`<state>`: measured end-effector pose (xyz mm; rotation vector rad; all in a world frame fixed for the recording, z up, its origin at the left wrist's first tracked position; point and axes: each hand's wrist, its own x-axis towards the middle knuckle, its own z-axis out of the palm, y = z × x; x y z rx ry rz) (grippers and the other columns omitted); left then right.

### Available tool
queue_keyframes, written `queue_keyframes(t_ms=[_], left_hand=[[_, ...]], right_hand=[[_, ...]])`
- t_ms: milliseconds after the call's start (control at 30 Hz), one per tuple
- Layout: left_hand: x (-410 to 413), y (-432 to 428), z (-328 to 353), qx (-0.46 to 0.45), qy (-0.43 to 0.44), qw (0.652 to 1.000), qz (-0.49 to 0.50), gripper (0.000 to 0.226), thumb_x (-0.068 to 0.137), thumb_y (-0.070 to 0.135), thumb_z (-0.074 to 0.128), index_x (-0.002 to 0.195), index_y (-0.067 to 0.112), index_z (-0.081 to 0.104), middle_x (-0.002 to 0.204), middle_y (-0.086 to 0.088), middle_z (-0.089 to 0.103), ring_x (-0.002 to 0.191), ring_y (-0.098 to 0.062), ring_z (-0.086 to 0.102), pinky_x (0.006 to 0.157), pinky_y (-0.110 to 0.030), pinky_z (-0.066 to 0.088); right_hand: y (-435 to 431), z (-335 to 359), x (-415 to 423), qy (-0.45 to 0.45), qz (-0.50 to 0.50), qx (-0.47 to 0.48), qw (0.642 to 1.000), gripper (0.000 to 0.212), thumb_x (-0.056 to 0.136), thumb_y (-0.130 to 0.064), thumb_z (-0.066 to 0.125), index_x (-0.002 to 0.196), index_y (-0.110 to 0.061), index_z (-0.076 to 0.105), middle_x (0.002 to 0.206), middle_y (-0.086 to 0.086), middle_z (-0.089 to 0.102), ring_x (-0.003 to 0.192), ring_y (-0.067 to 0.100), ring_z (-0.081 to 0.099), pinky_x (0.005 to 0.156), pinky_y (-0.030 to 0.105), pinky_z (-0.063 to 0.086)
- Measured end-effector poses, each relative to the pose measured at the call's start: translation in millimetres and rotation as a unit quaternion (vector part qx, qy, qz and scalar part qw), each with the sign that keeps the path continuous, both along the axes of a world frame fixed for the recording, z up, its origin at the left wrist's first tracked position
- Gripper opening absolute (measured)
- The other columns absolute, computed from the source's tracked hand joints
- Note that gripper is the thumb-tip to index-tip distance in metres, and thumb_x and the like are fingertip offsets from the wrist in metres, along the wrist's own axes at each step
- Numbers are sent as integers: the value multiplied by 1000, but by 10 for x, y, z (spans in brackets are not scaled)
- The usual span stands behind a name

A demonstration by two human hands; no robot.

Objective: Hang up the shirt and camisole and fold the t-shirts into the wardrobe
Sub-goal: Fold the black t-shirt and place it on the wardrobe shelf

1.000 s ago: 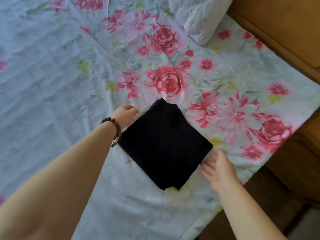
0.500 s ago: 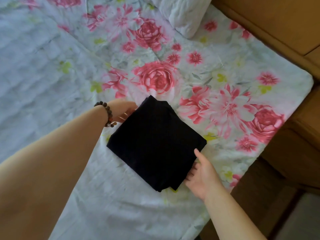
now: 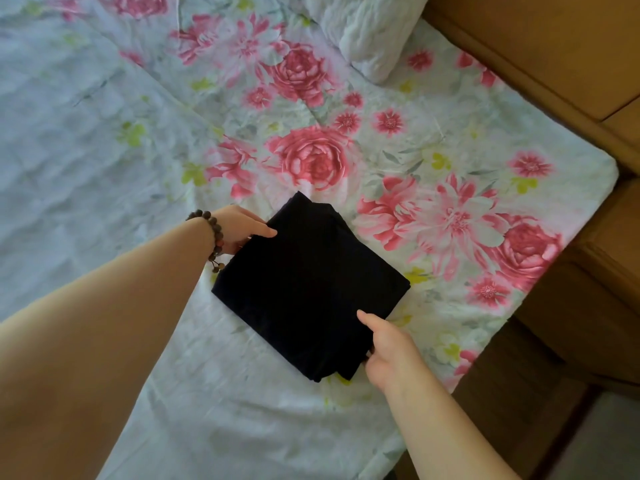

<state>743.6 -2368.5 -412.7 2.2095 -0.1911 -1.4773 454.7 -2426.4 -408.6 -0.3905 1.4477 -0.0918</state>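
A black t-shirt (image 3: 308,285), folded into a compact square, lies on the bed (image 3: 104,168) near its right-hand edge, turned so that one corner points away from the person and another toward them. The bed is covered with a pale sheet printed with large pink flowers, and the shirt sits just below one of the big pink blooms.

The left hand (image 3: 239,230) grasps the shirt at its far-left edge: the thumb lies on top of the cloth and the fingers are tucked beneath it, out of sight. A bracelet (image 3: 212,237) of dark round beads circles that wrist.

The right hand (image 3: 388,344) grasps the opposite, near-right edge in the same way, thumb pressed on the top layer and the fingers curled under the fold. Whether the shirt is lifted clear of the sheet or resting on it cannot be told.

A white, crinkled pillow (image 3: 370,32) lies at the top of the bed, well apart from the shirt. Brown wooden furniture (image 3: 554,46) runs along the right side of the bed.
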Motion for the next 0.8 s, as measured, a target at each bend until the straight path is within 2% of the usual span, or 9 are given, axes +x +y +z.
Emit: queue_keyframes(t_ms=[133,200,367,533,600,700,800], left_hand=[[-25,98,118,-28,46,997,51,38,78,19,77,112,10,62,115,-10,66,101,-26,66,93,-43,52],[-52,202,204,-38,54,995,81,33,79,17,77,107,13,61,113,-9,67,102,-25,66,95,-43,51],[-145,610,560,-66,86,982,153,54,78,21,77,126,6,57,109,-9,70,89,-20,69,76,-35,56],[-481,938,1176,-105,108,963,223,49,76,22,74,119,2,61,113,-12,68,89,-22,69,73,-34,55],[-658,1013,1434,-119,112,956,243,44,81,21,71,119,1,60,107,-12,69,90,-23,68,73,-34,54],[-959,1045,1842,-150,114,947,259,33,88,19,64,115,1,62,96,-8,71,81,-19,70,68,-31,55],[-1303,1021,2196,-176,122,939,268,34,88,18,65,117,1,62,104,-10,70,85,-19,70,71,-31,56]], right_hand=[[-11,16,-4,-49,0,-3,999,20,90,-6,59,110,-3,63,108,12,70,100,26,65,85,37,52],[-26,68,2,-80,9,-11,997,21,92,-5,56,112,-3,64,108,12,70,102,28,65,89,41,52],[-147,392,29,-132,54,-40,989,22,95,-5,49,113,-5,61,110,14,69,97,27,67,75,38,54],[-315,969,-31,-167,120,-45,978,22,95,-8,49,114,-7,61,112,15,68,97,26,67,78,38,54],[-395,1243,-106,-167,153,-54,973,24,95,-9,50,118,-5,59,113,15,68,99,26,67,78,37,54],[-529,1691,-280,-155,194,-78,966,30,95,-11,52,124,-3,57,116,16,67,102,27,66,76,35,57],[-642,2116,-537,-152,208,-87,962,33,95,-11,52,127,-3,55,120,18,65,107,28,64,77,36,57]])
